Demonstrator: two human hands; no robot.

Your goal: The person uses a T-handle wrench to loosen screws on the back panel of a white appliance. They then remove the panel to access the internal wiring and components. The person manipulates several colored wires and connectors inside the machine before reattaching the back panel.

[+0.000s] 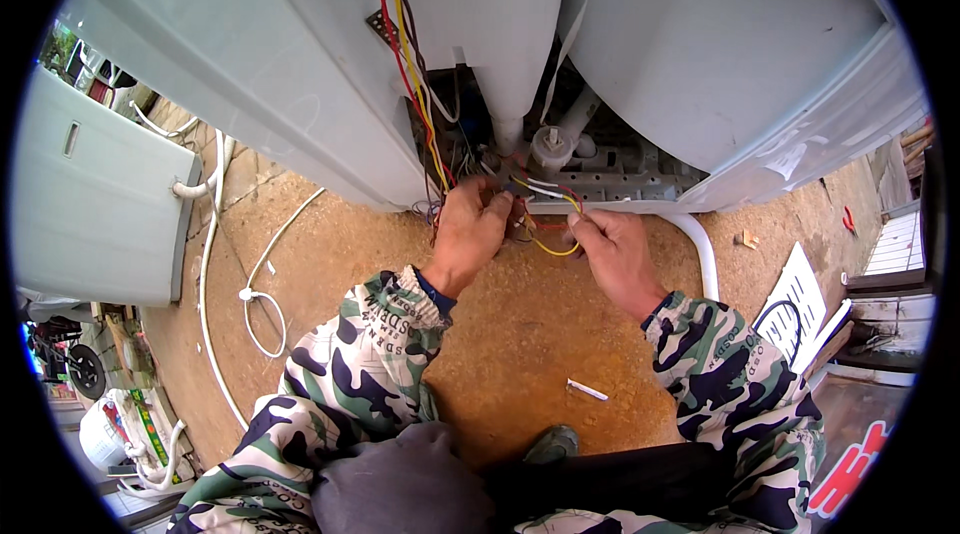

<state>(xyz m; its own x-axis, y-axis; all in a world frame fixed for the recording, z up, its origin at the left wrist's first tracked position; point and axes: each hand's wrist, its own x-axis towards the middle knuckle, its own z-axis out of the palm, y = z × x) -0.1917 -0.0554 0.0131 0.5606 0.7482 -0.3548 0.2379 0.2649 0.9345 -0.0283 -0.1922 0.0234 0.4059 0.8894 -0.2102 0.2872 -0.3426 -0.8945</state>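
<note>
My left hand (472, 229) is closed at the open lower part of a white appliance that looks like a washing machine (670, 44). Its fingertips grip thin wires beside a small dark piece. To its right, my right hand (618, 252) pinches the ends of coloured wires between thumb and fingers. A yellow wire (556, 253) loops down between the hands, with white and red wires close by. Above my left hand hangs a long bundle of red, yellow and brown wires (412, 74). Behind the hands stands a white round fitting (552, 146). The fingers partly cover the wire ends.
A white hose (700, 254) curves from the appliance's right side. Another white hose (208, 284) and a looped thin cord (262, 319) lie at left, near a second white cabinet (100, 184). Red-handled pliers (849, 221) and a white strip (587, 390) lie on the brown floor.
</note>
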